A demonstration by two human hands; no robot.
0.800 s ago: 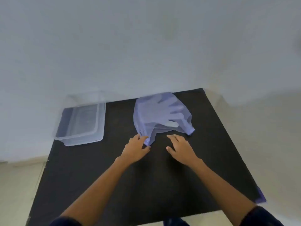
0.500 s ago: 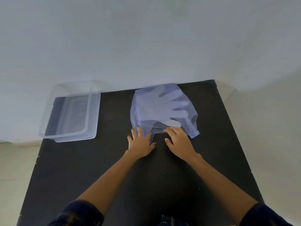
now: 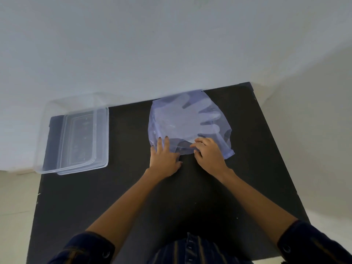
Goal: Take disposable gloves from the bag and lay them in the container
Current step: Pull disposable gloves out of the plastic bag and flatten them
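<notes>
The gloves [image 3: 192, 119] are inside the thin bluish bag [image 3: 217, 147], which lies flat at the far middle of the black table [image 3: 133, 197], and the pale shape of a spread glove shows through the film. Compared with half a second ago, both hands have moved from the table just before the bag onto its near edge. The left hand [image 3: 164, 159] now lies flat with its fingers apart, the fingertips pressing the near left corner of the bag down. The right hand [image 3: 208, 155] has its fingers curled together at the opening, and they seem to pinch the upper layer of film, though I cannot tell if the grip is already firm. In my judgement this means the opening of the bag is just beginning: one hand holds it, the other will lift the film to reach inside. No glove is out yet. The clear container [image 3: 102, 141] stands empty at the far left of the table, well apart from the bag.
</notes>
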